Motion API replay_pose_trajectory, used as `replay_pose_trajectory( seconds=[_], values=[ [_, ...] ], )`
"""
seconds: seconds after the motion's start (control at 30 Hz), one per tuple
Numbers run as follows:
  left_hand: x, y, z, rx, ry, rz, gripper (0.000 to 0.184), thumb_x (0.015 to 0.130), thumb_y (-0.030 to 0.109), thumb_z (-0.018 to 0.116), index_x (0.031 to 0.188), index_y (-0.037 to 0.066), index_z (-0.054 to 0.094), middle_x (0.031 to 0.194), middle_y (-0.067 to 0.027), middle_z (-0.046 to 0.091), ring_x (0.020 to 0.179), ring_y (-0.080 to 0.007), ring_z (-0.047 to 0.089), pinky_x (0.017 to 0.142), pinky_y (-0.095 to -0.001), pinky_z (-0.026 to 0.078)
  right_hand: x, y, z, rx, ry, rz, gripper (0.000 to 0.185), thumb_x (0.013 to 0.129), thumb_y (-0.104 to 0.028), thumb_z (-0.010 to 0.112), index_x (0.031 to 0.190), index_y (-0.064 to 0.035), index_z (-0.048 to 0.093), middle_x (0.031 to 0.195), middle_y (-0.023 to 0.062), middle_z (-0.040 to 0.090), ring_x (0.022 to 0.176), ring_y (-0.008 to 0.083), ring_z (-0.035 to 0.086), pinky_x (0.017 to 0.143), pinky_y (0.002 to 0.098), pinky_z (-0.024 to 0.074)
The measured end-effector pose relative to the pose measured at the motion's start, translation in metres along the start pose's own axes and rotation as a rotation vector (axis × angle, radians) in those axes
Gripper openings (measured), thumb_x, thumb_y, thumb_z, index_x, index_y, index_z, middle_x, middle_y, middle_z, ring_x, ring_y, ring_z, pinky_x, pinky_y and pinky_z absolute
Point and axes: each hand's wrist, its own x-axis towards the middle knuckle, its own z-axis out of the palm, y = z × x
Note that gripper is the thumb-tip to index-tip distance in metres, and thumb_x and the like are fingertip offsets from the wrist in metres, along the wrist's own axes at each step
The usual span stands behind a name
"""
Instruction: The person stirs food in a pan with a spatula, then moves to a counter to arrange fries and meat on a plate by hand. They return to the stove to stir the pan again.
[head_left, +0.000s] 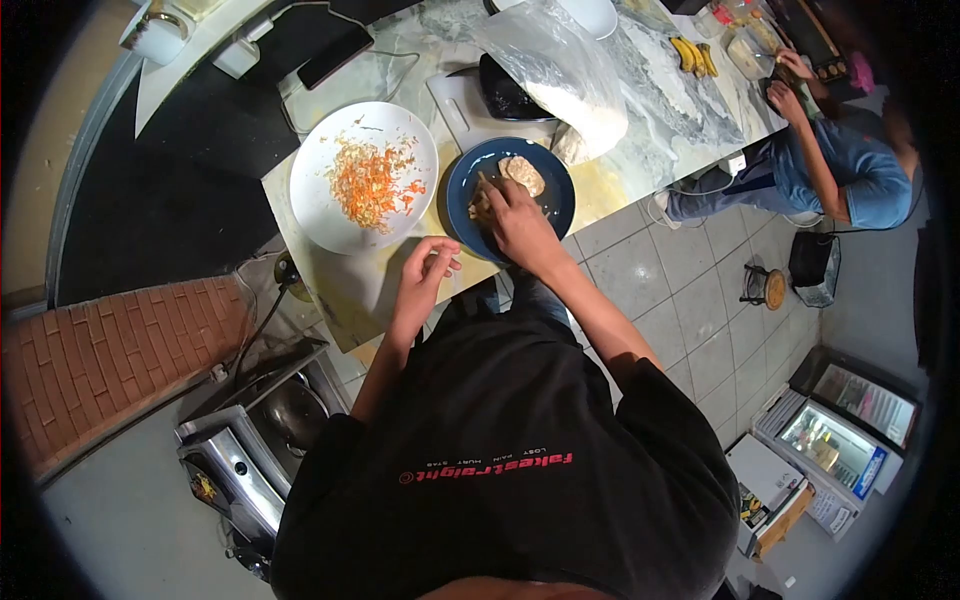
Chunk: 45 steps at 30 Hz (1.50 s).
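Note:
My right hand reaches into a dark blue bowl, its fingers bunched together over brownish food pieces. Beside those fingers a pale, round lump of food lies in the same bowl. Just left of the bowl's near rim hovers my left hand, fingers loosely curled and holding nothing. A large white plate stands further left, with shredded orange and pale vegetables heaped in its middle.
Behind the bowl are a plastic bag, a black container and a white board. A phone lies back left, bananas back right. Another person works at the counter's far right end.

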Motion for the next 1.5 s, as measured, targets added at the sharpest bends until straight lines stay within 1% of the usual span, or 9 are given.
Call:
replay_pose_trajectory(
  seconds=[0.3,0.43,0.53,0.67,0.77,0.83,1.07,1.3,1.5],
  values=[
    [0.002,-0.002,0.002,-0.018,0.02,0.008,0.019,0.101,0.018,0.049,0.107,0.003,0.059,0.102,-0.0039,0.062,0.085,-0.0121,0.061,0.076,-0.0264,0.046,0.015,0.001,0.027,-0.208,0.021,-0.003,0.06,0.084,-0.013,0.062,0.138,0.003,0.043,0.137,0.0302,0.045,0.122,0.0419,0.049,0.106,0.0428,0.039],
    [0.003,-0.001,0.004,-0.028,0.019,-0.002,0.019,0.101,0.018,0.049,0.107,0.003,0.059,0.102,-0.0042,0.062,0.085,-0.0122,0.061,0.076,-0.0263,0.046,0.01,-0.008,0.008,-0.138,-0.087,-0.013,0.051,0.086,-0.016,0.06,0.132,0.0038,0.048,0.118,0.0217,0.057,0.111,0.0358,0.055,0.101,0.0451,0.041],
    [0.006,-0.001,0.004,-0.029,0.016,-0.002,0.019,0.101,0.018,0.05,0.108,0.003,0.059,0.101,-0.0042,0.062,0.085,-0.0122,0.061,0.075,-0.0262,0.046,-0.004,-0.003,0.011,-0.151,-0.075,-0.116,0.048,0.084,-0.014,0.061,0.128,0.005,0.051,0.106,0.0186,0.059,0.104,0.034,0.057,0.096,0.0441,0.0435],
    [0.011,-0.004,0.002,-0.053,0.018,0.005,0.02,0.102,0.019,0.05,0.109,0.003,0.059,0.101,-0.0042,0.062,0.085,-0.0121,0.061,0.076,-0.0261,0.046,-0.018,0.001,-0.002,0.042,-0.064,-0.129,0.041,0.082,-0.011,0.062,0.119,0.0057,0.055,0.105,0.019,0.059,0.102,0.034,0.058,0.091,0.0414,0.0459],
    [0.013,-0.002,0.001,-0.044,0.022,0.005,0.02,0.102,0.02,0.05,0.109,0.003,0.059,0.101,-0.0042,0.062,0.086,-0.012,0.061,0.076,-0.0261,0.046,-0.027,0.008,-0.017,-0.008,-0.018,-0.036,0.035,0.081,-0.011,0.062,0.111,0.0055,0.055,0.104,0.0197,0.058,0.101,0.0342,0.057,0.087,0.0397,0.0474],
    [0.014,-0.004,-0.001,-0.05,0.023,0.002,0.02,0.101,0.021,0.052,0.11,0.004,0.059,0.102,-0.0043,0.063,0.086,-0.0115,0.061,0.076,-0.0259,0.046,-0.033,0.009,-0.027,-0.269,-0.047,0.178,0.031,0.081,-0.012,0.062,0.106,0.0045,0.055,0.104,0.0208,0.058,0.101,0.0351,0.057,0.086,0.0396,0.0476],
    [0.015,0.001,0.0,-0.031,0.019,0.013,0.02,0.101,0.021,0.054,0.111,0.004,0.059,0.103,-0.0044,0.064,0.086,-0.0114,0.061,0.076,-0.0258,0.045,-0.042,0.005,0.001,-0.526,0.073,0.204,0.068,0.087,-0.035,0.063,0.131,0.0117,0.043,0.117,0.0244,0.055,0.112,0.036,0.051,0.1,0.0403,0.0403],
    [0.008,0.004,-0.002,-0.028,0.038,0.0,0.02,0.101,0.018,0.049,0.109,0.002,0.06,0.103,-0.0047,0.062,0.087,-0.0122,0.061,0.078,-0.0271,0.047,-0.035,-0.004,0.022,-0.21,0.112,0.234,0.07,0.085,-0.028,0.067,0.134,0.0125,0.036,0.127,0.0267,0.046,0.115,0.0405,0.047,0.102,0.0431,0.039],
    [0.002,-0.002,-0.003,-0.037,0.051,-0.006,0.02,0.1,0.022,0.054,0.11,0.004,0.059,0.102,-0.0041,0.063,0.085,-0.0109,0.061,0.076,-0.0256,0.046,-0.033,-0.01,0.02,-0.087,0.038,0.229,0.065,0.083,-0.026,0.069,0.134,0.0044,0.04,0.125,0.0256,0.046,0.114,0.0421,0.046,0.097,0.0453,0.0425]
  ],
)
